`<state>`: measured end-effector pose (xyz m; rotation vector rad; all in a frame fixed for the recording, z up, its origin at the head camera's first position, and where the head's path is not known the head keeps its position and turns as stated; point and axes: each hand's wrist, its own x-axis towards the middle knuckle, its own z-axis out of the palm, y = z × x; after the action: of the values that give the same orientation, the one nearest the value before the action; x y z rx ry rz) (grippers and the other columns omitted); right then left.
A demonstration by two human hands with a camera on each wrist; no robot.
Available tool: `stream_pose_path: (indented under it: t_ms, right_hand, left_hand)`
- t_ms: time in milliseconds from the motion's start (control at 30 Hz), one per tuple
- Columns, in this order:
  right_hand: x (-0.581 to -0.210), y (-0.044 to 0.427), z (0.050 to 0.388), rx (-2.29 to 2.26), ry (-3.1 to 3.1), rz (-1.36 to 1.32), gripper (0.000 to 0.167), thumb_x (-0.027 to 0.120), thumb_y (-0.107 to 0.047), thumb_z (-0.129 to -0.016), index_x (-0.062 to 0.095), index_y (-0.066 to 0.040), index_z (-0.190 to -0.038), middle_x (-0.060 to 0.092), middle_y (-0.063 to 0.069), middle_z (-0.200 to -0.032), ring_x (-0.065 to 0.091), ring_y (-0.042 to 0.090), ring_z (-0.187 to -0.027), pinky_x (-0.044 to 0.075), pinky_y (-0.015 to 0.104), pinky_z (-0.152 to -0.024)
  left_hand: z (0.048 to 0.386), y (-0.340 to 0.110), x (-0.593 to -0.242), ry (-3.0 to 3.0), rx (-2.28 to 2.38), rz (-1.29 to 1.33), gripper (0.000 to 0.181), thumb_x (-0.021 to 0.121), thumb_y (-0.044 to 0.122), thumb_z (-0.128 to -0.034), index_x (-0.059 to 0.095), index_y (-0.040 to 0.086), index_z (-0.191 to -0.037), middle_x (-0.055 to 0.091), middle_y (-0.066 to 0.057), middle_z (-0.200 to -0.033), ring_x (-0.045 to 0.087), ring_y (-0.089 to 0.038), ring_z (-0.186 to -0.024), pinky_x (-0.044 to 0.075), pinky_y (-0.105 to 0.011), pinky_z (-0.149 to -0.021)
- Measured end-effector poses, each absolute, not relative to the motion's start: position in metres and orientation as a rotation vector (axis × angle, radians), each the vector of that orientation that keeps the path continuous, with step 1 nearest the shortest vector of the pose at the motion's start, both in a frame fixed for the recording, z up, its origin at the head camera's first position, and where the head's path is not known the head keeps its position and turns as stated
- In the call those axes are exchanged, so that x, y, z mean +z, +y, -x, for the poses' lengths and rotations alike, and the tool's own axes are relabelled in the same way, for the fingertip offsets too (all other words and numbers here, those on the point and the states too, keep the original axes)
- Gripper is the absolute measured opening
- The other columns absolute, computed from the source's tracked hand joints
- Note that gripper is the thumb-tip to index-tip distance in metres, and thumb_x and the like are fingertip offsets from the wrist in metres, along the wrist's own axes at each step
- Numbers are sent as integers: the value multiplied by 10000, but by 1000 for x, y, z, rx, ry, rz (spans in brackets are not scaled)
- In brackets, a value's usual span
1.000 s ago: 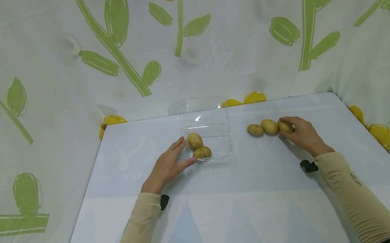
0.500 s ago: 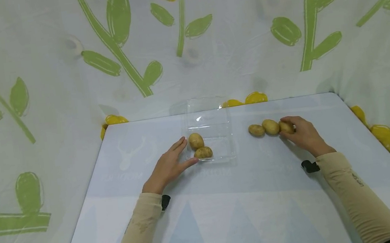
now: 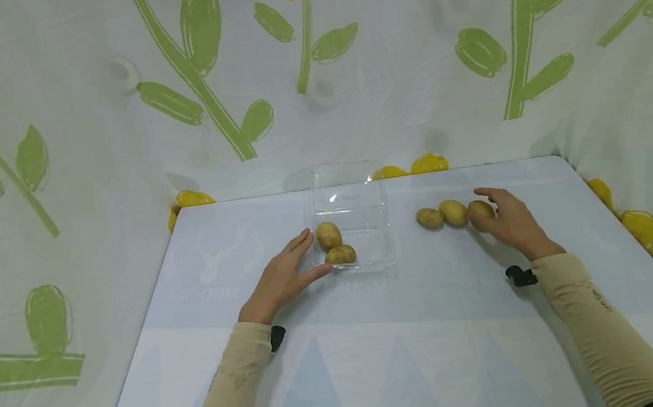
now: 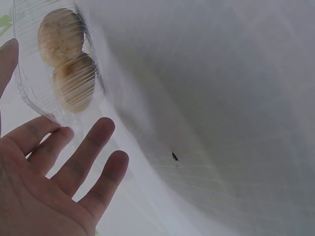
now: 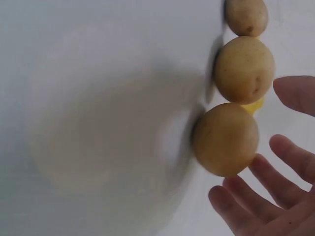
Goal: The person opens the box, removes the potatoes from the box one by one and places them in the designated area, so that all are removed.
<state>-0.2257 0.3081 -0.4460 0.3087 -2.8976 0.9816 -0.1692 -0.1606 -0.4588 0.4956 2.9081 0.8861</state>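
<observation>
A clear plastic clamshell box (image 3: pixel 372 246) lies with its lid up at the back of the table, two potatoes (image 3: pixel 340 254) inside at its left. My left hand (image 3: pixel 278 283) rests along the box's left side with fingers extended; in the left wrist view the thumb and fingertips (image 4: pixel 64 132) are at the box's edge. To the right, three potatoes (image 3: pixel 453 213) sit in a row, seemingly touching. My right hand (image 3: pixel 510 224) is at the rightmost potato (image 5: pixel 225 139), thumb and fingers spread apart around it; some fingertips look close to or against it.
The white table (image 3: pixel 416 354) has a pale triangle print and ends just behind the box and the row. A flower-patterned curtain (image 3: pixel 386 89) hangs behind and at both sides. Black straps (image 3: pixel 519 275) show at the wrists.
My right hand has loosened from the rightmost potato, its fingers spreading away and lifting slightly. The potato stays in the row. My left hand and the box have not visibly moved.
</observation>
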Motion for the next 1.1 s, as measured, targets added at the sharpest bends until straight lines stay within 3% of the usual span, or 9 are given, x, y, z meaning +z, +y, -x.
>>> stream_pose_path:
  t_ms: [367, 633, 1100]
  right_hand:
    - [-420, 288, 234, 1027, -2737, -379, 593, 696, -200, -975, 450, -15, -1481, 407, 259, -1497, 423, 461, -1334, 431, 616, -1015]
    - [-397, 254, 233, 1124, -2650, -523, 595, 714, -109, -959, 453, 15, -1479, 474, 223, -1465, 489, 419, -1315, 476, 554, -1025]
    - [-380, 212, 235, 1150, -2659, -715, 601, 750, -137, -935, 485, -61, -1469, 490, 110, -1480, 501, 334, -1316, 506, 491, -1018]
  left_hand:
    - [168, -160, -459, 2928, 887, -501, 887, 686, 573, -915, 343, 100, -1582, 272, -9, -1658, 287, -232, -1504, 306, -470, -1191]
    - [168, -160, -459, 2916, 875, -472, 901, 671, 612, -908, 328, 135, -1590, 255, 37, -1660, 271, -199, -1509, 299, -461, -1196]
    - [167, -160, -458, 2923, 873, -499, 901, 668, 608, -911, 337, 110, -1584, 259, 18, -1659, 282, -216, -1505, 305, -461, -1193]
